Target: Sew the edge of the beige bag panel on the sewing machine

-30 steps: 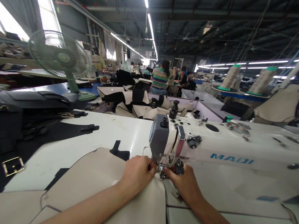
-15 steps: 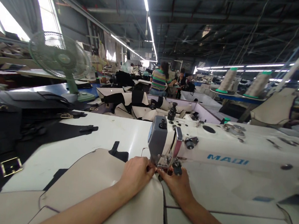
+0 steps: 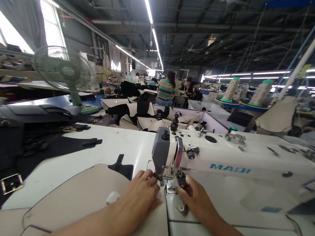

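A white sewing machine stands at centre right, its needle area in front of me. My left hand lies over the cream panel just left of the presser foot, fingers bent and their tips partly hidden. Right of the needle, my right hand has its thumb and fingers closed at a small dark part on the machine head. A small white piece is on the panel beside my left wrist. Black straps stick out from behind the panel's far edge.
Dark pieces with a gold buckle lie at the left. A green fan stands behind them. Beyond the machine is a bin of cream and black pieces. Thread cones are at back right. A person in a striped shirt is farther back.
Both hands have moved apart from their pinch at the needle. The left has come down onto the panel, the right has shifted to the dark part. The white piece now shows. The view has shifted slightly.
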Tool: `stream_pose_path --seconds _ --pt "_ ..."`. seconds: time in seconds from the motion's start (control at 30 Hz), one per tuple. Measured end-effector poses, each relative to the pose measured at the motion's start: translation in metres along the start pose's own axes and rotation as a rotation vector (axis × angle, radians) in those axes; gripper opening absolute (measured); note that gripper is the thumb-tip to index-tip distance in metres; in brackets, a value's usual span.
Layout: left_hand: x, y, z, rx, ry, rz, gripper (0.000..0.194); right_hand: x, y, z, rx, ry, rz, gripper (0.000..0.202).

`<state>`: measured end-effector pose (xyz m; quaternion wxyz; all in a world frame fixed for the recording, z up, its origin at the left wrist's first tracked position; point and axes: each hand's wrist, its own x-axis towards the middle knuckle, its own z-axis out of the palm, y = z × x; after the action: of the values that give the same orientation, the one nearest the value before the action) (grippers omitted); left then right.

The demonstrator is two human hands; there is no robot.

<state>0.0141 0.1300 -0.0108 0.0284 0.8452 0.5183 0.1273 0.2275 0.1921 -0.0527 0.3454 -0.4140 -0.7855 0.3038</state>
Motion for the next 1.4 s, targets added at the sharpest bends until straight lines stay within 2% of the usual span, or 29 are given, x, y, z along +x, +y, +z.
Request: stream_pose_path --seconds 0.1,0.17,0.2,0.23,0.3,0.43,0.53,0.6,0.8,0.9,1.0,1.1,1.23,1.4 --pt "-0.003 0.008 0.001 0.008 -0.01 0.026 0.006 -0.007 -0.005 -0.01 0.495 -0.089 0.118 0.024" --pt "-0.003 0.011 0.002 -0.044 -0.043 0.011 0.006 -0.007 -0.009 -0.014 0.761 -0.058 0.262 0.028" --pt "-0.003 0.012 0.002 -0.056 -0.058 0.0 0.008 -0.006 -0.01 -0.016 0.811 -0.029 0.313 0.028" --pt "-0.003 0.012 0.003 -0.058 -0.072 -0.007 0.009 -0.005 -0.011 -0.017 0.767 -0.006 0.33 0.027" --pt "-0.003 0.012 0.003 -0.037 -0.088 0.003 0.009 -0.004 -0.008 -0.021 0.498 0.0 0.282 0.023" --pt "-0.003 0.011 0.003 -0.004 -0.099 0.049 0.009 -0.015 0.003 -0.022 -0.178 -0.025 0.049 0.014" --pt "-0.004 0.012 0.002 0.012 -0.117 0.057 0.014 -0.029 0.004 -0.014 -0.525 -0.142 -0.056 0.02" --pt "-0.003 0.012 0.001 0.02 -0.123 0.066 0.017 -0.031 0.0 -0.006 -0.619 -0.231 -0.102 0.023" --pt "-0.001 0.01 0.002 0.033 -0.132 0.078 0.018 -0.002 -0.01 0.014 -0.521 -0.161 -0.153 0.024" --pt "0.0 0.01 0.003 0.039 -0.144 0.064 0.019 0.007 -0.006 0.008 -0.45 -0.103 -0.137 0.029" --pt "0.001 0.01 0.003 0.055 -0.137 0.074 0.016 0.007 -0.002 -0.01 -0.31 0.001 -0.134 0.036" --pt "0.002 0.011 0.001 0.058 -0.131 0.076 0.013 0.009 -0.002 -0.022 -0.157 0.003 -0.129 0.044" --pt "0.001 0.009 0.004 0.062 -0.096 0.107 0.015 0.016 -0.002 -0.021 -0.066 -0.013 -0.066 0.052" --pt "-0.001 0.006 0.009 0.08 -0.066 0.157 0.013 0.02 0.004 -0.016 0.039 0.036 0.024 0.047"
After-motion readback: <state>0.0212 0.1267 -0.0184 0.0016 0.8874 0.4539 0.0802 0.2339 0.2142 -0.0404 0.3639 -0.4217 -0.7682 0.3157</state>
